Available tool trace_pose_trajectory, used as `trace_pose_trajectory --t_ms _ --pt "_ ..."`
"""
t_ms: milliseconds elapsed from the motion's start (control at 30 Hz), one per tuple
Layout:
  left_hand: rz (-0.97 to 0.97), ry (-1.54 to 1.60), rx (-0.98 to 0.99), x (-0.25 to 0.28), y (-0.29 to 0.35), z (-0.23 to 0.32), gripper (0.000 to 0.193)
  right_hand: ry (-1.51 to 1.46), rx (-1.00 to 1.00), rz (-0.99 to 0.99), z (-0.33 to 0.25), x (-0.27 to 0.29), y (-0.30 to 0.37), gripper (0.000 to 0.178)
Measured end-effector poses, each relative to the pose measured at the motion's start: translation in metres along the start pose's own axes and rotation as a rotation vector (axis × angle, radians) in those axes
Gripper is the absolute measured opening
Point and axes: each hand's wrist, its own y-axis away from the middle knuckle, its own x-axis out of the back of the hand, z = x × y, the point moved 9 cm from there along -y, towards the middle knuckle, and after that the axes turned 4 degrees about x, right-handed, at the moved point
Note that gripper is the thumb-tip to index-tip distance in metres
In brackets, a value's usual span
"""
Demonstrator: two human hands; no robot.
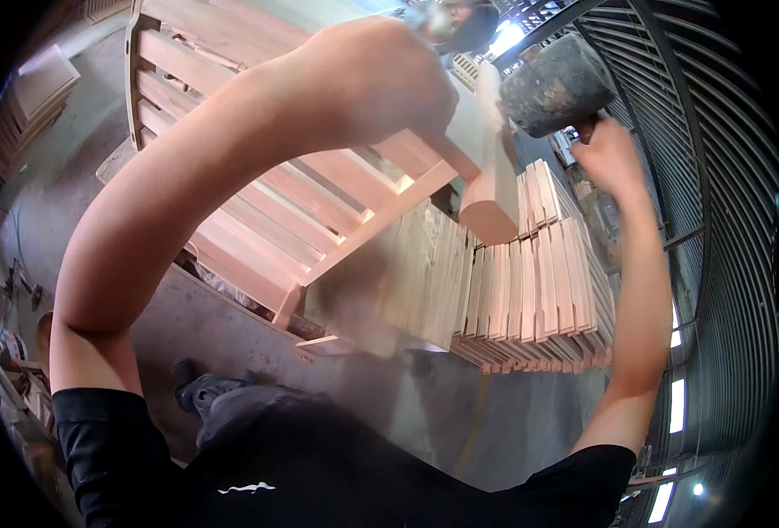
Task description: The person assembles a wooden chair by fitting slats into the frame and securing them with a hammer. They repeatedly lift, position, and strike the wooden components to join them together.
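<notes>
The right hand [609,160] is raised at the right, its fingers wrapped round the handle of a black mallet [555,88], whose head appears just beside the upper part of a pale wooden post [493,207]. The left hand [398,84] reaches over the slatted wooden frame [284,207], near the post; its fingers are hidden, so their grip cannot be told. Stacked wooden panels [539,286] crowd the post's lower right, while grey floor [539,422] leaves room between their bottom edges and the person's torso.
</notes>
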Motion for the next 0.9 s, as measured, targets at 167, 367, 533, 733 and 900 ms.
trace_pose_trajectory --t_ms 167,367,533,733,900 --pt "0.057 -0.101 -0.027 0.002 0.010 -0.001 0.016 -0.084 -0.252 0.189 0.075 0.069 -0.013 0.028" --pt "-0.091 0.129 0.057 0.001 0.009 0.005 0.021 -0.620 -0.479 0.381 0.148 0.110 -0.002 0.021" --pt "-0.106 0.101 0.113 0.009 0.028 -0.003 0.022 -0.212 -0.021 -0.039 -0.010 -0.017 -0.003 0.022" --pt "-0.091 0.154 0.139 0.008 0.042 0.006 0.023 -0.006 0.021 -0.116 -0.006 -0.001 -0.014 0.031" --pt "-0.093 0.174 0.170 0.016 0.041 0.001 0.028 -0.195 -0.239 0.006 0.062 0.044 -0.016 0.018"
